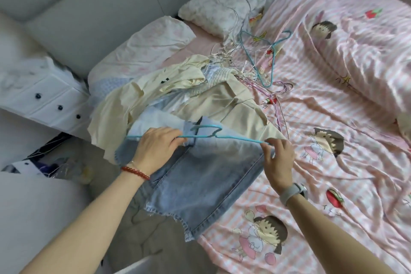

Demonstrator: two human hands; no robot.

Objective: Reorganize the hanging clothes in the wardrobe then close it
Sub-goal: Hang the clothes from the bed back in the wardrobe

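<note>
The denim shorts (pixel 200 176) lie flat at the near edge of the bed (pixel 333 173), partly overhanging it. Right above the denim shorts, a blue hanger (pixel 222 134) is held level across their waistband. The left hand (pixel 155 151), a red bead bracelet (pixel 135 172) on its wrist, has its fingers (pixel 175 138) curled round the wire on the left side of the hanger. The right hand (pixel 278 162), with a grey watch (pixel 293 191) on the wrist, pinches the hanger's right tip between thumb and fingers (pixel 266 151). Just beyond the shorts sits a heap of cream and pale blue clothes (pixel 178 95). Farther past that heap, a tangle of wire hangers (pixel 255 62) lies on the pink striped cover. Behind them, two pillows (pixel 229 0) rest against the grey headboard (pixel 77 6). Left of the shorts, off the bed, stands a white drawer unit (pixel 49 104).
</note>
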